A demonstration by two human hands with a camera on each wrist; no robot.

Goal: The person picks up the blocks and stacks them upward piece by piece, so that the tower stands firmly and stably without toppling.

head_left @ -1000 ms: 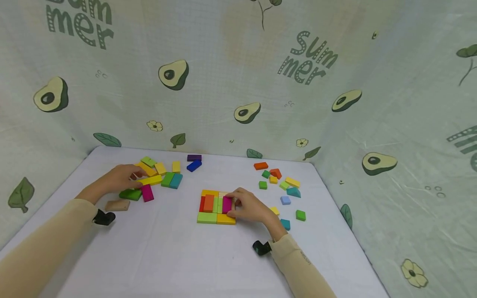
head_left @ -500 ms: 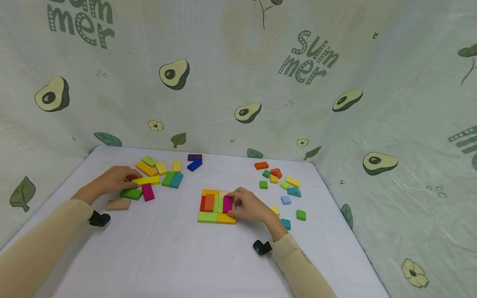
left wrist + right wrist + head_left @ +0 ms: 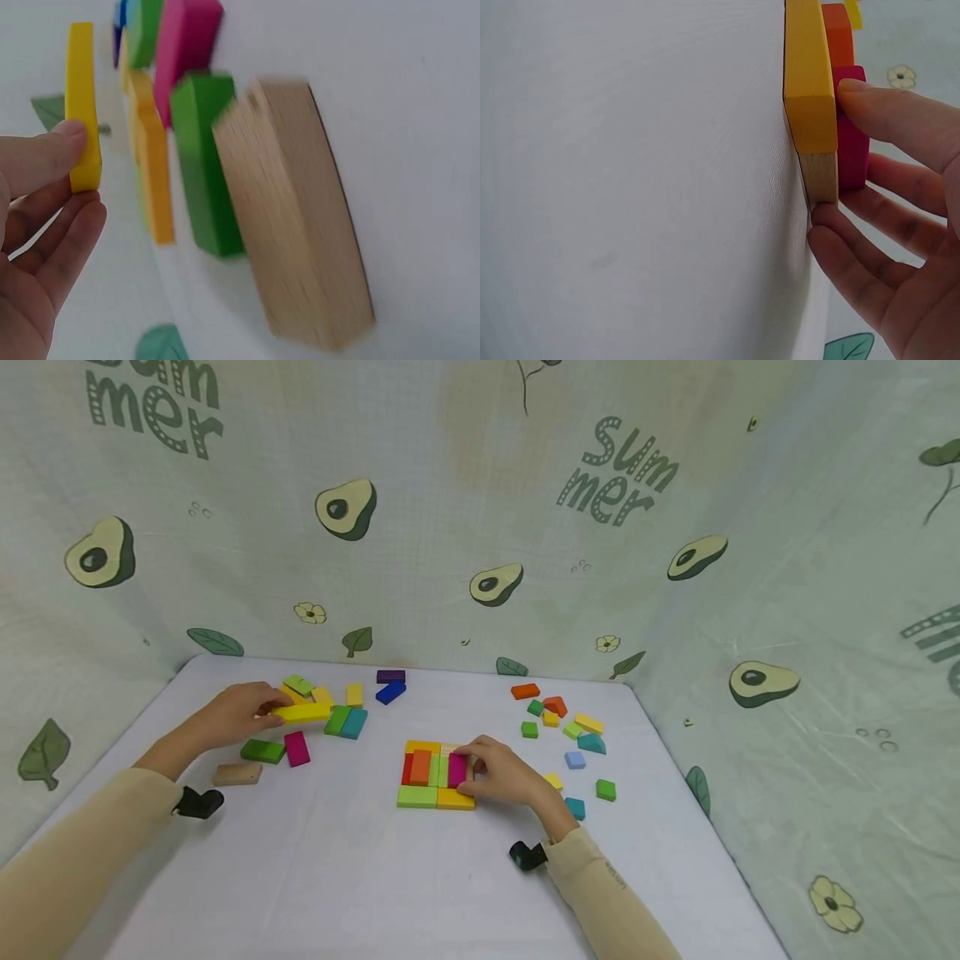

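My left hand pinches one end of a long yellow block between thumb and fingers. In the left wrist view this yellow block stands apart from the blocks on the table. At mid-table, my right hand holds a magenta block on the right side of a flat block layout. The right wrist view has the thumb on the magenta block and two fingertips by a plain wood block below. The layout also includes an orange block, a lime block and a yellow-orange block.
Around the left hand lie a dark green block, a second magenta block, a natural wood block and a teal block. Purple and blue blocks sit at the back. Several small blocks, including a green cube, are scattered right.
My left hand first drew the yellow block a little left, then raised it off the pile and shifted it slightly right. The right hand stays on the magenta block.
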